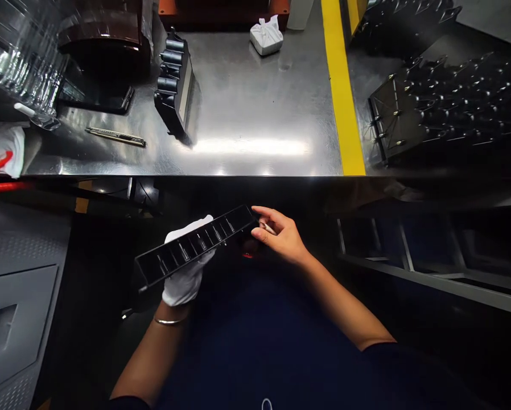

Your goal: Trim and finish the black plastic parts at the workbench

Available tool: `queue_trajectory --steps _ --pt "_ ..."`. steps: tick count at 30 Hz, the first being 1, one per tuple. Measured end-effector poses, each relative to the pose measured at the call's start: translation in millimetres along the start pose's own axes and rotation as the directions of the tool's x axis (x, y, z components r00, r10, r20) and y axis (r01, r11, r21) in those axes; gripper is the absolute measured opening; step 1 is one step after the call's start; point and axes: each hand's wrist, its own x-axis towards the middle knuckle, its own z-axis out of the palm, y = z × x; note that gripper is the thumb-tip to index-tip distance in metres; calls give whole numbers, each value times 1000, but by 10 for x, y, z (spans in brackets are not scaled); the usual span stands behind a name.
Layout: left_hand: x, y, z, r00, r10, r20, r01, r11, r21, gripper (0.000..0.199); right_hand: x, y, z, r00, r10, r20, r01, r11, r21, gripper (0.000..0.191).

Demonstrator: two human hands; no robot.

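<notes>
A long black plastic part (196,245), its open face divided into several compartments, is held tilted below the bench edge, its right end higher. My left hand (185,285), in a white glove, wraps round it from beneath, with glove showing on both long sides. My bare right hand (283,233) is at the part's right end, index finger and thumb curled close to it. Something small and pale (267,228) shows between those fingers, too unclear to name. On the bench stands another black part (174,85) with rounded ribs along its side.
The metal bench (255,114) carries a pen-like tool (115,136), a white wrapped block (266,35) and clear plastic bags (25,62). Right of a yellow strip (343,85) several black parts (464,102) are stacked. A grey bin (20,302) stands left, a metal frame (435,279) right.
</notes>
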Motion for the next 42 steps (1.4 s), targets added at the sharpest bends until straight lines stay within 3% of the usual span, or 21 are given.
queue_trajectory --steps 3,6,10,13,16,18,22,28,32,35,37,39,42 --pt "38 59 73 998 -39 55 48 986 -161 33 -1 -95 -13 992 10 124 4 994 -109 55" --pt "90 104 220 994 -44 99 72 950 -304 28 20 -137 127 995 -62 72 76 972 -220 48" --pt "216 171 426 993 -32 -117 -11 938 -345 28 27 -152 346 984 -173 37 173 907 -383 47" --pt "294 223 501 967 27 -252 -113 935 -337 35 -9 -166 353 994 -102 28 104 891 -441 46" --pt "295 238 532 920 178 -349 -286 915 -287 50 -72 -153 310 1000 -14 3 14 936 -352 34" --pt "264 225 552 868 292 -402 -383 908 -168 57 -118 -133 332 1000 11 19 -6 972 -234 27" --pt "200 177 593 789 468 -398 -473 876 93 58 -167 -121 483 1000 19 14 -19 1000 -15 26" --pt "217 155 582 716 565 -409 -629 777 -27 81 -100 35 562 994 71 -86 -59 989 138 30" --pt "165 363 463 743 522 -419 -629 759 -170 61 -60 330 455 961 132 -245 -102 986 129 40" --pt "137 499 349 759 494 -424 -611 765 -204 45 -96 379 386 966 137 -218 -115 987 110 38" --pt "145 498 308 827 380 -414 -505 826 -250 34 -126 269 372 988 25 -149 -15 998 68 29" --pt "159 440 311 883 253 -395 -386 871 -304 30 -138 99 369 981 -173 -88 172 985 -16 18" --pt "159 345 367 889 238 -392 -372 873 -314 33 -128 -109 360 908 -418 -4 415 901 -128 9"
